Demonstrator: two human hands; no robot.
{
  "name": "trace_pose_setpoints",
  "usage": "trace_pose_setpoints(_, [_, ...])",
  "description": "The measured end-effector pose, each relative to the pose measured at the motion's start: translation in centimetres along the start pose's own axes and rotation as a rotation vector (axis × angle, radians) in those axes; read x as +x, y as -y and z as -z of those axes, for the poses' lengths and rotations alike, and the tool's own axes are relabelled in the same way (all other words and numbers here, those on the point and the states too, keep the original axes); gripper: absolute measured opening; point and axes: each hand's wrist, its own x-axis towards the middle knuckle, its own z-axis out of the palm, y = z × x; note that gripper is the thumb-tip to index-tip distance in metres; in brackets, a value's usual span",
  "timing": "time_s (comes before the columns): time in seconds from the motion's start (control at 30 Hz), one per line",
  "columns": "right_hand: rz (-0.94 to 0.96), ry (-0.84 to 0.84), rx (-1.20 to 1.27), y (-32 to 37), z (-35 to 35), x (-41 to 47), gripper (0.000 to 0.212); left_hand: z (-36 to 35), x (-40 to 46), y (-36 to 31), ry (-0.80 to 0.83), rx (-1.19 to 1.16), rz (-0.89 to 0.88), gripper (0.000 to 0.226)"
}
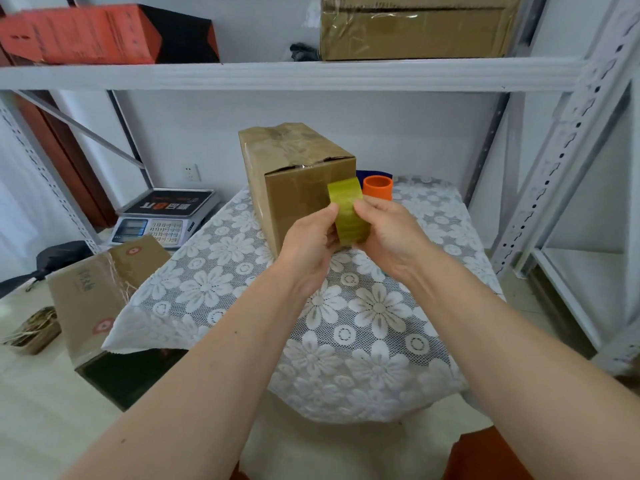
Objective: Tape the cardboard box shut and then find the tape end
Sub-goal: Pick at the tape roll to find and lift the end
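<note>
Head view: your hands hide the lower part of the tape roll (347, 211), and its core cannot be seen. No loose tape end can be made out on the yellowish outer wrap. The orange cylinder (378, 188) beyond your right fingertips is partly hidden by the roll and by the cardboard box (295, 181); what the dark blue item behind it is cannot be told. The box's near bottom corner is hidden behind your left hand (310, 242).

Both forearms reach forward over the desk (363, 317), which carries a lace floral cloth. Your left hand grips the roll from its left side, thumb pressed on the outer wrap, fingers curled behind it. Your right hand (388, 233) grips the right side, thumb tip also on the wrap. The roll is held edge-up between both sets of fingers, above the desk. The box stands just beyond your fingers, with glossy tape across its closed top flaps.
</note>
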Motion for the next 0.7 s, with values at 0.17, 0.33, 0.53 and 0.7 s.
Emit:
trace_pose_setpoints(0.17, [-0.003,0.099,0.093,0.02,-0.18,-0.29,0.027,0.13,0.44,0.04,-0.091,-0.038,0.019,0.021])
trace_pose_setpoints(0.33, [-0.081,-0.108,0.101,0.29,-0.76,-0.18,0.017,-0.29,0.28,0.24,-0.122,-0.036,0.025,0.02])
trace_pose_setpoints(0.53, [-0.122,-0.207,0.184,0.32,-0.91,-0.08,0.024,-0.71,0.17,0.62,-0.165,-0.034,0.06,0.019])
trace_pose_setpoints(0.7, [-0.097,-0.168,0.197,0.38,-0.9,-0.4,0.025,-0.81,0.21,0.55,-0.176,-0.041,0.065,0.019])
